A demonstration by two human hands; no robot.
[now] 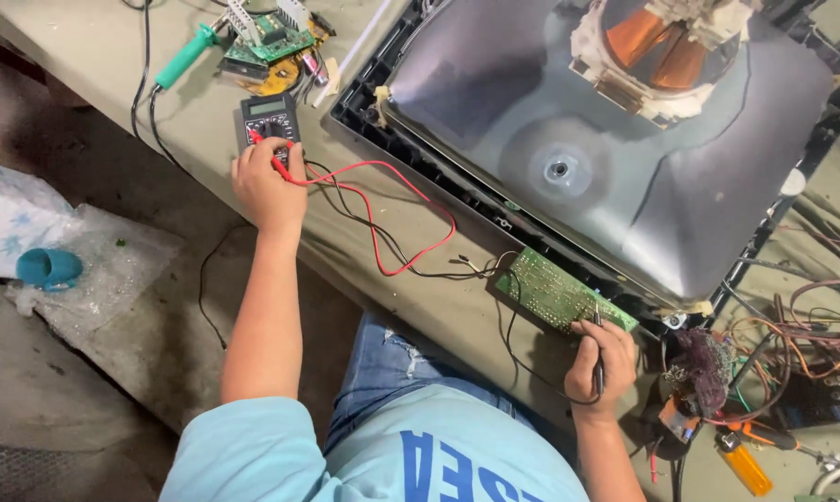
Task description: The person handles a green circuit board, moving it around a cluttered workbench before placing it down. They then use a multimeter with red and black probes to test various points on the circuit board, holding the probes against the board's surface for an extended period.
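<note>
My left hand (268,184) rests on the lower part of a dark multimeter (269,118) on the cloth-covered bench, fingers around its dial and the red probe plug. Red and black test leads (394,218) loop from the meter across the bench. My right hand (602,358) is closed around a black test probe (597,349), its tip touching the near end of a green circuit board (555,291). The board lies by the edge of a big grey picture tube (624,158) lying face down.
A green-handled soldering iron (186,56) and another circuit board (273,35) lie at the bench's far left. A copper deflection coil (666,42) tops the tube. Tangled wires (801,344) and an orange lighter (743,465) crowd the right. A teal cup (48,268) sits on plastic on the floor.
</note>
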